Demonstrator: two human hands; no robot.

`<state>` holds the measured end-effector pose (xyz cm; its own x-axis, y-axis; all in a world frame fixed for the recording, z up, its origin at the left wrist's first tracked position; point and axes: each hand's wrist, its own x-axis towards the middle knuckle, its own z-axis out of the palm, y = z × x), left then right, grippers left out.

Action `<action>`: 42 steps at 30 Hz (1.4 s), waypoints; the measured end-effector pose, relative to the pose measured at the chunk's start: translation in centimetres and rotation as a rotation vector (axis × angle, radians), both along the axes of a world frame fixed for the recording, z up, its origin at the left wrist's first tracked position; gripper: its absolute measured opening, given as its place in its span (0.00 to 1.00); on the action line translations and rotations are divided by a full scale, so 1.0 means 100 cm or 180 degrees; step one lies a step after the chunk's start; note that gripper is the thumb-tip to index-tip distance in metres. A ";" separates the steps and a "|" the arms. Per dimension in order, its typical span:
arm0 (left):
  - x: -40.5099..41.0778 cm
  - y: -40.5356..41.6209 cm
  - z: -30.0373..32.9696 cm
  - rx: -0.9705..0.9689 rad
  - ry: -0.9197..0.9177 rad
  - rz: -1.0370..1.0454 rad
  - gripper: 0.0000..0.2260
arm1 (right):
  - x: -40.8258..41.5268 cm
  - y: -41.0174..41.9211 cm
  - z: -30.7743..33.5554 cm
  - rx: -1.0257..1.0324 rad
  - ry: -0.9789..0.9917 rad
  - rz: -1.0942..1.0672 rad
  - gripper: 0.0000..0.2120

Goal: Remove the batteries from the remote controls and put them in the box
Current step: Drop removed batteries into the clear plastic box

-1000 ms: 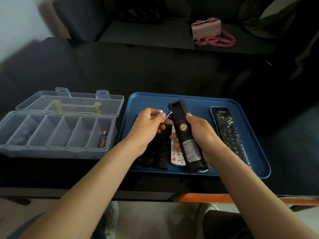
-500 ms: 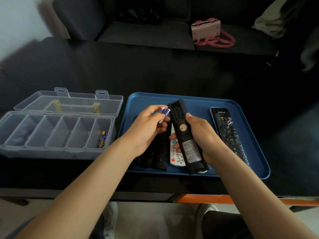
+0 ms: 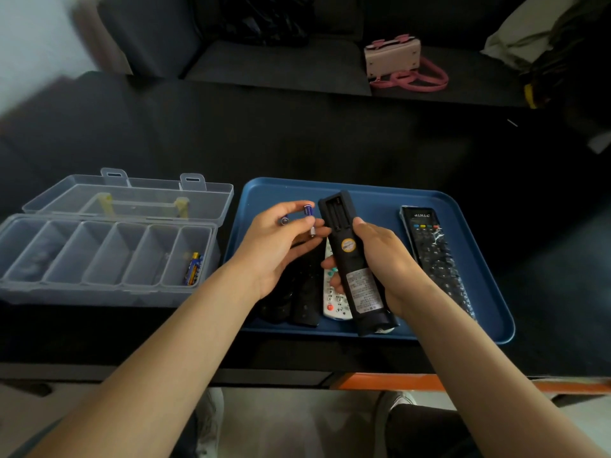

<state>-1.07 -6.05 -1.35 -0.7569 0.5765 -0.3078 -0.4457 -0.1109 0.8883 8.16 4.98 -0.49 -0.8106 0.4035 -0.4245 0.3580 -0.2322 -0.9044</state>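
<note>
We pinch two batteries [image 3: 309, 214] in left hand [image 3: 277, 246], freeing them for box [image 3: 99, 256]; right hand [image 3: 383, 262] wraps emptied remote [image 3: 353, 259], steadying it over tray [image 3: 479, 292].

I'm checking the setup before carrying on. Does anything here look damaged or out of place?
Mostly no. The black remote at the tray's right side has torn, crinkled plastic wrap over its buttons. The remote in the right hand has an open, empty battery bay, as expected.
</note>
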 end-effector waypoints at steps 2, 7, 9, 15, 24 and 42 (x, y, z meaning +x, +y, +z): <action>-0.001 -0.001 -0.001 -0.0136 0.0166 0.0060 0.10 | 0.000 0.000 0.000 -0.0013 0.0003 0.0001 0.18; 0.003 -0.001 -0.003 -0.0711 0.1235 -0.0042 0.12 | -0.001 -0.001 -0.002 -0.0007 -0.0020 0.0012 0.18; 0.004 -0.001 -0.003 -0.1013 0.1930 -0.0221 0.14 | -0.001 -0.001 -0.002 -0.0030 -0.0007 -0.0004 0.19; 0.007 -0.004 -0.003 -0.1283 0.2957 -0.0386 0.15 | -0.001 0.000 -0.001 0.0035 0.0008 0.0006 0.20; 0.004 -0.009 0.003 -0.1352 0.2960 0.0104 0.08 | -0.002 -0.001 0.000 0.0397 -0.0103 0.0152 0.17; 0.001 -0.002 -0.006 -0.1428 0.2947 0.0521 0.12 | -0.004 -0.001 -0.002 0.1053 -0.0307 0.0371 0.15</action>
<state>-0.99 -6.22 -1.96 -0.8649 0.4216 0.2725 0.4219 0.3164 0.8497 7.79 4.89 -0.65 -0.8219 0.4389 -0.3631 0.4521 0.1148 -0.8846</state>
